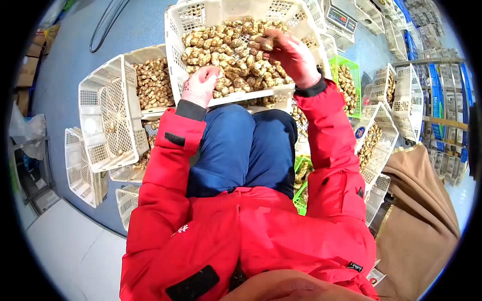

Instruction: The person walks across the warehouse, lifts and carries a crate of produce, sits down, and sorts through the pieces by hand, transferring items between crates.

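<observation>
In front of my knees is a white plastic crate (261, 94) holding a heap of brown-and-cream spotted sea snails (228, 52). My right hand (296, 59) hovers over the right part of the heap, its fingertips pinching a sea snail (264, 44). At the crate's near left edge, my left hand (201, 84) rests with its fingers curled together beside the snails. Whatever lies inside those fingers, if anything, is hidden.
To the left, a crate (103, 155) with a few snails is propped against a fuller crate (154, 83). A green basket (358, 83) and another white crate (382, 145) of snails stand right. A digital scale (341, 19) is at the upper right; brown cloth (416, 200) hangs lower right.
</observation>
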### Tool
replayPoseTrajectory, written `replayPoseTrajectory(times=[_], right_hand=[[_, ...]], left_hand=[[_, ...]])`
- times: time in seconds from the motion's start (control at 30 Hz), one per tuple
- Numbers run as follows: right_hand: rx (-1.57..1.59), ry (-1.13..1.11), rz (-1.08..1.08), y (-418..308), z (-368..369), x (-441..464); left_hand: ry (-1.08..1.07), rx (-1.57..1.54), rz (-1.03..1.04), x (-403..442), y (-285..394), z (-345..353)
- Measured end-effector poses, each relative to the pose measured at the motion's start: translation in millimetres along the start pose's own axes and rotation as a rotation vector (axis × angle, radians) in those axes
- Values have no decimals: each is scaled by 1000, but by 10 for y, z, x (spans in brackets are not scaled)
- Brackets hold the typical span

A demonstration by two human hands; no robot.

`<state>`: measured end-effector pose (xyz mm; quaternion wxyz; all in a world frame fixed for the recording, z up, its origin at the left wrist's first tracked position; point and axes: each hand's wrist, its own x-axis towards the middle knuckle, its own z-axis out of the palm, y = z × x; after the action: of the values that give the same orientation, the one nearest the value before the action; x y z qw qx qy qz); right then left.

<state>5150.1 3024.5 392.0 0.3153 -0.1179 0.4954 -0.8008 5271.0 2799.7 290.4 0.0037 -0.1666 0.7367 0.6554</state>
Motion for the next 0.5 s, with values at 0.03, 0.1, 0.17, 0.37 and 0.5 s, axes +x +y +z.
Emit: replayPoseTrajectory(times=[0.03, 0.1, 0.17, 0.37, 0.5], right_hand=[[-87, 53, -44, -61, -133, -154], [-161, 159, -112, -232, -416, -555], [-166, 354, -141, -399, -708, -1050], [-1063, 874, 214, -194, -1743, -1763], [-917, 650, -153, -432, -1106, -502]], left_hand=[[-9, -41, -10, -13, 33, -2], [-28, -46, 0, -45, 87, -24], [-52, 25, 44, -46, 111, -34], [-68, -3, 30, -19, 80, 9], [-97, 0, 50, -98, 217, 20]])
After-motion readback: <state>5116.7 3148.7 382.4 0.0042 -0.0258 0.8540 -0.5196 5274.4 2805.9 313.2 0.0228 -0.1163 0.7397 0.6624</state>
